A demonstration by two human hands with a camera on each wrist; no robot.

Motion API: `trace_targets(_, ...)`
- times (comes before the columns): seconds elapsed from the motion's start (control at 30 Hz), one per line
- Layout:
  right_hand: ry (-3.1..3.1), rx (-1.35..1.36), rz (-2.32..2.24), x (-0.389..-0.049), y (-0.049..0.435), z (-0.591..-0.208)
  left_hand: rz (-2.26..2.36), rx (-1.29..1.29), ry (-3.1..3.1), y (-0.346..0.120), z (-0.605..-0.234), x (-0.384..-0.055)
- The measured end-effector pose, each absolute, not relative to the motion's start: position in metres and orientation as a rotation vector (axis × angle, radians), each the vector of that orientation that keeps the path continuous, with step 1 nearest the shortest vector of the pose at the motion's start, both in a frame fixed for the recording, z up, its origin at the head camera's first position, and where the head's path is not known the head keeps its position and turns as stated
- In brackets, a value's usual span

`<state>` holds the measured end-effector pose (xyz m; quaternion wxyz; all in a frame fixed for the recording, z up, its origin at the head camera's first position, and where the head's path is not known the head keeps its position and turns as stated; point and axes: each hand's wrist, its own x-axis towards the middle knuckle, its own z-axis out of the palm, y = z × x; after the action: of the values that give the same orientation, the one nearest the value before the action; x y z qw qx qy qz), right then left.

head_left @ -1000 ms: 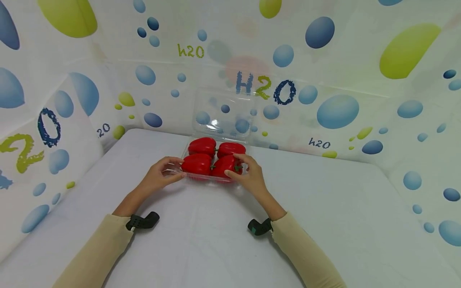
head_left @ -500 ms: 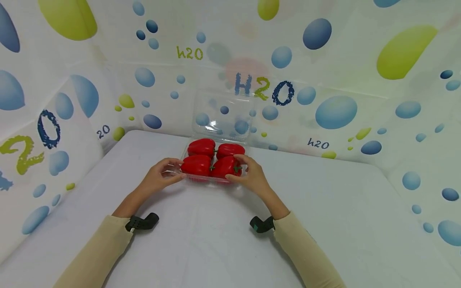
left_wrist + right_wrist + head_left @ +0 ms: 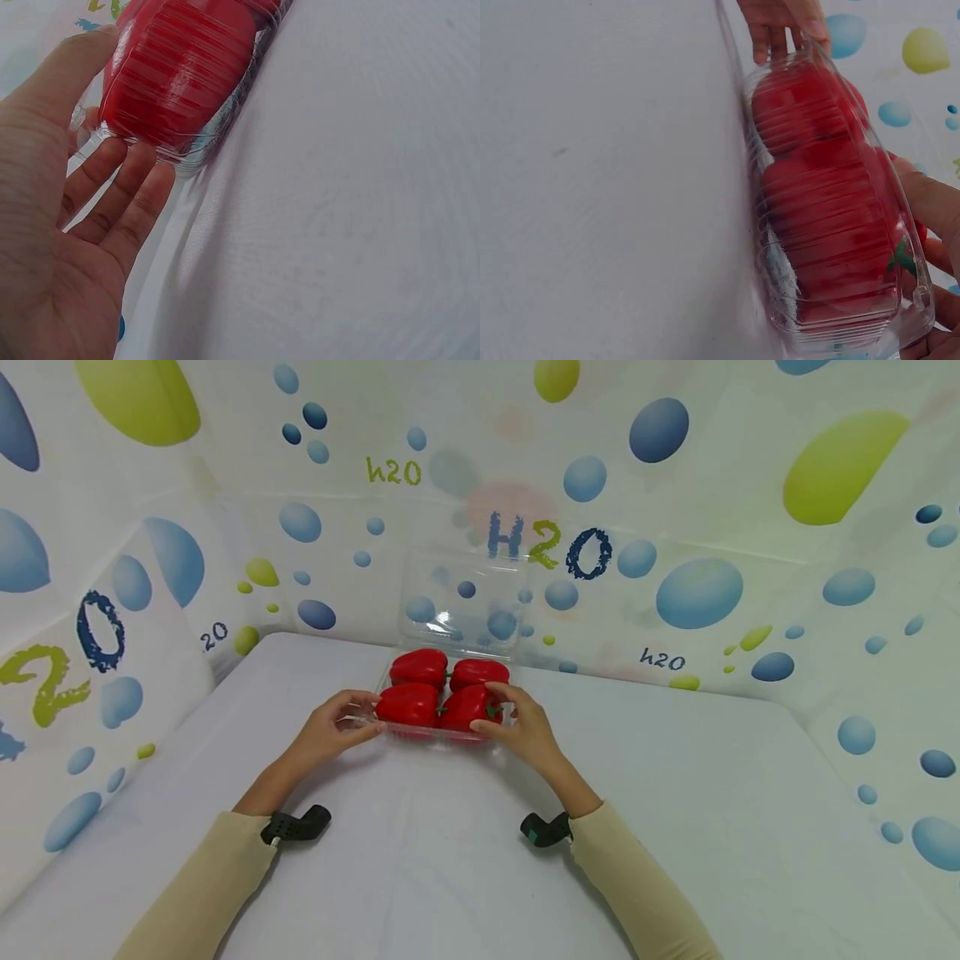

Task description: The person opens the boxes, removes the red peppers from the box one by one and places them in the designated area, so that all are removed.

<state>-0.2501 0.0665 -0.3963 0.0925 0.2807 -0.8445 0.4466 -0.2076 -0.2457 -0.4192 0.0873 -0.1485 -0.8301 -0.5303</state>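
Observation:
In the head view several red bell peppers sit in two rows in a clear plastic clamshell container [image 3: 431, 732], its lid [image 3: 448, 625] standing up at the back. My left hand [image 3: 328, 727] holds the container's left end, thumb at the front rim beside the front left bell pepper [image 3: 407, 704]. The left wrist view has the fingertips [image 3: 140, 154] against the clear wall. My right hand [image 3: 527, 727] grips the front right bell pepper [image 3: 461, 706], thumb in front and index finger on top. That pepper's green stem [image 3: 904, 255] points toward the right palm in the right wrist view.
A white cloth covers the table [image 3: 420, 860]. Behind it hangs a white backdrop [image 3: 735, 502] printed with blue and green drops, close behind the raised lid. Dark bands with small devices are on the left wrist [image 3: 296, 823] and right wrist [image 3: 545, 831].
My right hand has shifted very slightly, and the front right bell pepper has turned a little under it. The left hand and the container stay in place.

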Motion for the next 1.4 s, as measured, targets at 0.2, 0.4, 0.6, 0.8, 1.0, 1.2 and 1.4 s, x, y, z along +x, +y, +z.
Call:
trace_targets(0.2, -2.456, 0.822, 1.36, -0.2522, 0.0659, -0.3982, -1.577, -0.45, -2.475, -0.2454, -0.4166, -0.2076)
trace_targets(0.4, -2.431, 0.838, 1.396, -0.2531, 0.0661, -0.3973, -1.586, -0.442, -2.482, -0.2454, -0.4162, -0.2081)
trace_targets(0.6, -2.417, 0.86, 1.421, -0.2525, 0.0672, -0.3962, -1.592, -0.442, -2.484, -0.2448, -0.416, -0.2076)
trace_targets(0.8, -2.423, 0.869, 1.411, -0.2528, 0.0667, -0.3985, -1.596, -0.443, -2.486, -0.2461, -0.4178, -0.2071)
trace_targets(1.0, -2.439, 0.875, 1.396, -0.2525, 0.0657, -0.3996, -1.567, -0.438, -2.479, -0.249, -0.4234, -0.2084)
trace_targets(1.2, -2.44, 0.869, 1.417, -0.248, 0.0667, -0.3935, -1.575, -0.461, -2.467, -0.2485, -0.4246, -0.2101)
trace_targets(1.4, -2.466, 0.862, 1.41, -0.249, 0.0677, -0.3927, -1.59, -0.46, -2.475, -0.248, -0.4232, -0.2103)
